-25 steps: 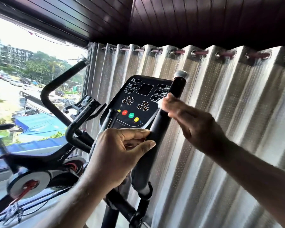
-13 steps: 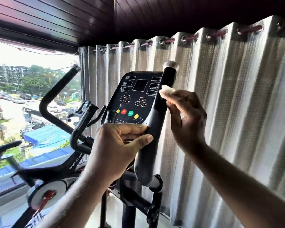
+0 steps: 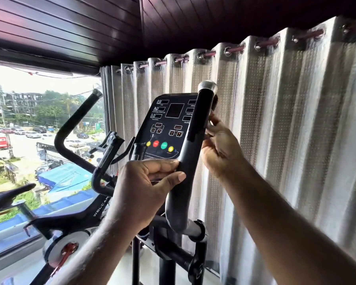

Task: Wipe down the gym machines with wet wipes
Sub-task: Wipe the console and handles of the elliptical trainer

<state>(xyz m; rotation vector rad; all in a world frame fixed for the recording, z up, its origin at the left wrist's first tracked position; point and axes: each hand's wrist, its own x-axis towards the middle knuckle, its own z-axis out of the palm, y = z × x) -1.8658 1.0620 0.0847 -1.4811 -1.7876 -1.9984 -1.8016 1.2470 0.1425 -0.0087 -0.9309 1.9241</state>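
a: what just changed?
b: the right hand (image 3: pixel 222 153) has gone round behind the black padded upright handlebar (image 3: pixel 188 161), below its silver cap (image 3: pixel 207 86). the small white wet wipe showed at its fingertips half a second ago. it's hidden now, so i cannot tell whether that hand grips it.
a: left hand (image 3: pixel 148 190)?
b: still wrapped round the bar's middle, steadying it. probably the back is being wiped.

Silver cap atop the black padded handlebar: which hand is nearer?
Right. The right hand is behind the black padded handlebar, just below the silver cap. The left hand grips it farther down, below the black console.
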